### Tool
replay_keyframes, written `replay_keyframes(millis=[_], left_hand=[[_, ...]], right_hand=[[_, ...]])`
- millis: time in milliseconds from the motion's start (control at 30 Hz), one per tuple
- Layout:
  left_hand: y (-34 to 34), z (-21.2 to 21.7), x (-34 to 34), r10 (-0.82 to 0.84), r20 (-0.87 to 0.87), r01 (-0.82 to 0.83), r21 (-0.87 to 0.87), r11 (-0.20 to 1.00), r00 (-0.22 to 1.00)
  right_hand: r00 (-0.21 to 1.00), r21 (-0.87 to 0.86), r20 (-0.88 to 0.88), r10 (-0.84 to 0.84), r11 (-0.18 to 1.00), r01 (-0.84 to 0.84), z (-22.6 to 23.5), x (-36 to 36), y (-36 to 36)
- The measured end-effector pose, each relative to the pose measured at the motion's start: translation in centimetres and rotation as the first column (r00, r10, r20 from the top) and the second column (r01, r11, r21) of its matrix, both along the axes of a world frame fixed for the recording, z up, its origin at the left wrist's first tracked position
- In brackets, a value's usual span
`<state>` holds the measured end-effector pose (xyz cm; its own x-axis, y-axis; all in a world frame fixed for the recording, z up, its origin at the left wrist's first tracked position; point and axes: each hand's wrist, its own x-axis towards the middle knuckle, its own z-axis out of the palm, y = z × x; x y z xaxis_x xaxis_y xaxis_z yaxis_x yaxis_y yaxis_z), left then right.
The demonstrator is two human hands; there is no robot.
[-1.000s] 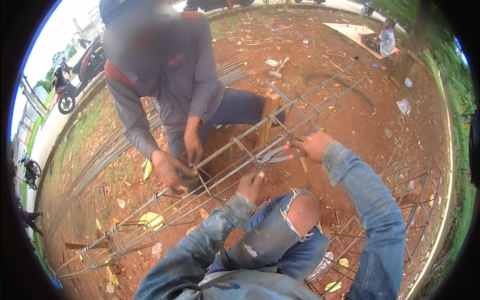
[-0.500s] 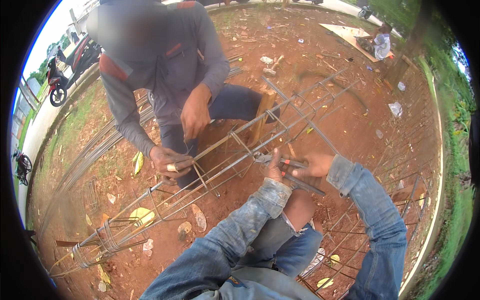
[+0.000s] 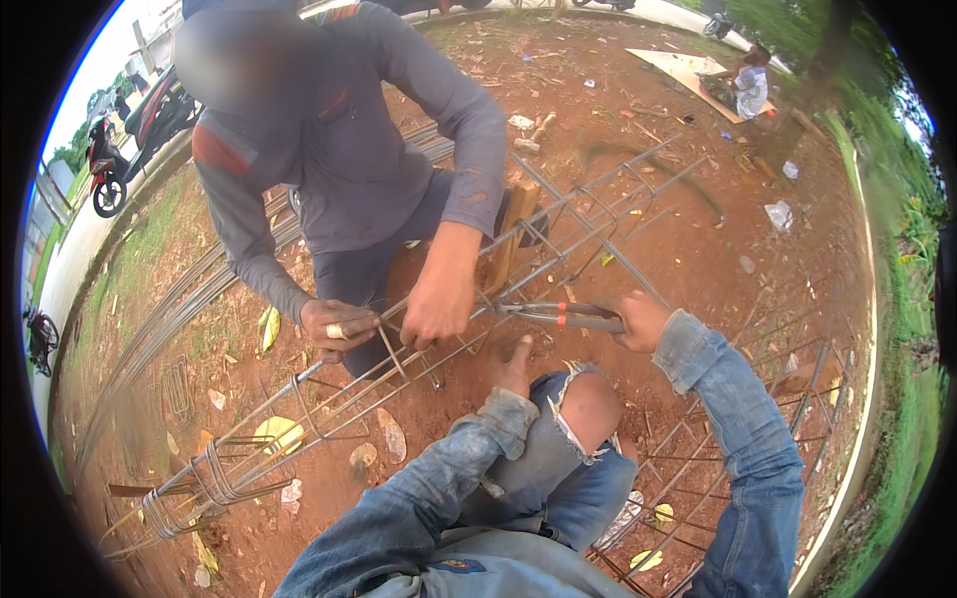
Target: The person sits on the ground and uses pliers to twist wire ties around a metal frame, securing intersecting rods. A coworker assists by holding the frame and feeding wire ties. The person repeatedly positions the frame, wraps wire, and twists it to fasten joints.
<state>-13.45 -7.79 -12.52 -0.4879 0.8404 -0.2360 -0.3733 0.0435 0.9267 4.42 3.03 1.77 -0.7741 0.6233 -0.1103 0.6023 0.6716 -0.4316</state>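
Note:
My right hand (image 3: 641, 321) grips the handles of a pair of pincers (image 3: 563, 315) with orange bands on dark grips. Their metal jaws reach the near side of a long rebar cage (image 3: 439, 337), built of thin rods and square stirrups. My left hand (image 3: 513, 369) is below the jaws, just off the cage, with a finger stretched upward and nothing visible in it; its other fingers are partly hidden. Across the cage, a co-worker's hand (image 3: 439, 299) reaches down to a stirrup. The co-worker's other hand (image 3: 339, 329), with a ring, is at the cage's rods farther left.
A wooden post (image 3: 513, 234) stands by the cage. More rebar mesh (image 3: 738, 429) lies at my right, and loose rods (image 3: 169, 309) lie at the left. A person sits on a board (image 3: 678, 70) at the far right. A motorbike (image 3: 125, 159) stands on the road.
My left hand has come off the pincers and moved down and left. My right hand has spread the pincers' reach leftward to the cage. The co-worker's raised hand has come down to the cage.

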Motion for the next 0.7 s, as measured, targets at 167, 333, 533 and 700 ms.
replay_keyframes(millis=[167,333,533,700], left_hand=[[0.7,-1.3,-3.1,0.151,-0.707,-0.207,0.008,0.978,0.690],[3.4,-4.9,-4.4,0.040,-0.459,-0.071,-0.051,0.996,0.887],[3.6,-5.0,-4.9,-0.040,-0.409,0.030,-0.030,0.999,0.911],[3.8,-5.8,-4.4,0.028,-0.393,-0.026,0.010,1.000,0.919]], right_hand=[[0.992,0.326,0.113,-0.055,0.945,0.016,-0.4,-0.3,2.3],[0.970,0.292,0.231,-0.069,0.956,-0.002,-0.2,-1.3,4.2],[0.989,0.286,0.146,0.033,0.955,-0.074,-1.9,-1.1,7.5],[0.989,0.257,0.145,0.016,0.965,-0.054,-1.3,-1.4,6.7]])
